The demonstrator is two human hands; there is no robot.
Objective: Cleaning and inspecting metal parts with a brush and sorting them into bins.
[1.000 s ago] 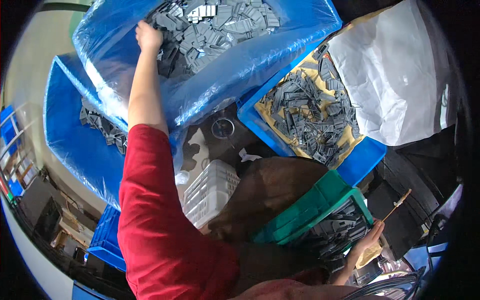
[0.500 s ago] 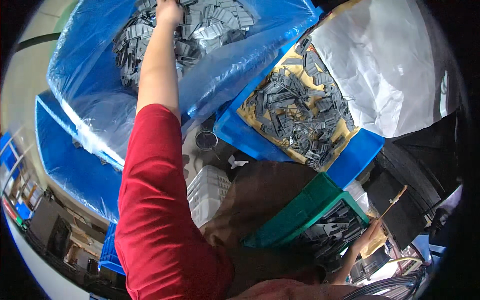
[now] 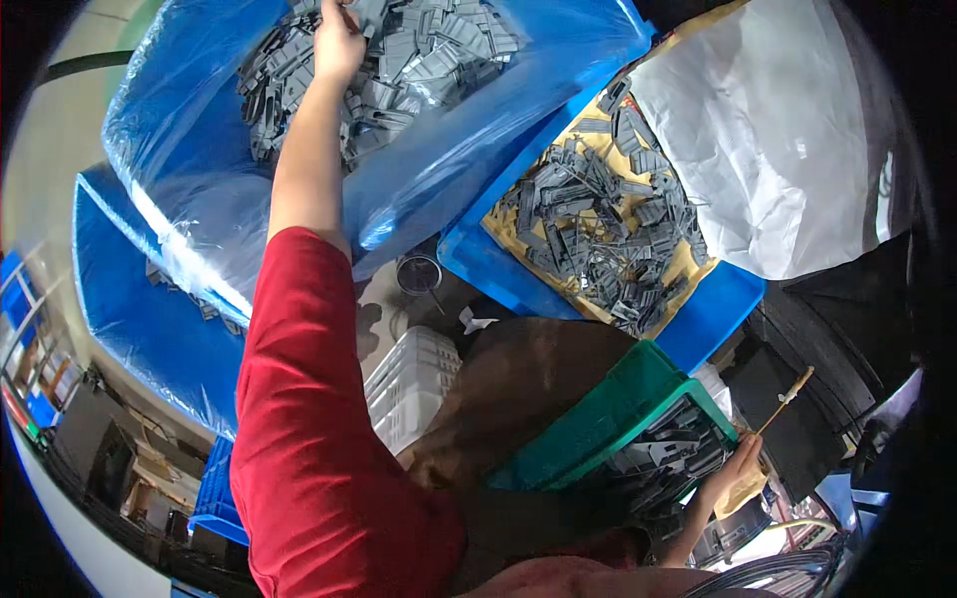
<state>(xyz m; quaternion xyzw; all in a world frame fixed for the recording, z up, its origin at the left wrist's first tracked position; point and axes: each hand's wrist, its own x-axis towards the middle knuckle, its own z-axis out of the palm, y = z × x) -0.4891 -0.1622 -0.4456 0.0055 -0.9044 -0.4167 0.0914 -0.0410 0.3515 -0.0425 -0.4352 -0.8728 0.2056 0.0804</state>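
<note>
My left hand (image 3: 339, 52) is over a heap of grey plastic parts (image 3: 399, 95) in a large blue bin (image 3: 189, 80) lined with clear plastic film. Its fingers look curled closed near the upper edge of the picture; what they hold, if anything, I cannot make out. At the lower right my right hand (image 3: 738, 463) grips a thin stick (image 3: 776, 414) with a pale yellowish tip, pointing up and away. Right beside that hand, a green bin (image 3: 598, 409) holds dark plastic parts (image 3: 668, 448). A tan piece (image 3: 743, 495) shows just below the hand.
Right of centre, a blue crate (image 3: 478, 264) lined with brown paper holds loose dark parts (image 3: 598, 219). A white sheet (image 3: 768, 140) drapes behind it. Another film-lined blue bin (image 3: 130, 309) stands left. White baskets (image 3: 414, 384) and a round black-rimmed container (image 3: 419, 274) sit between.
My left hand and forearm have drawn back slightly toward me over the heap. My right hand still holds the stick in nearly the same place.
</note>
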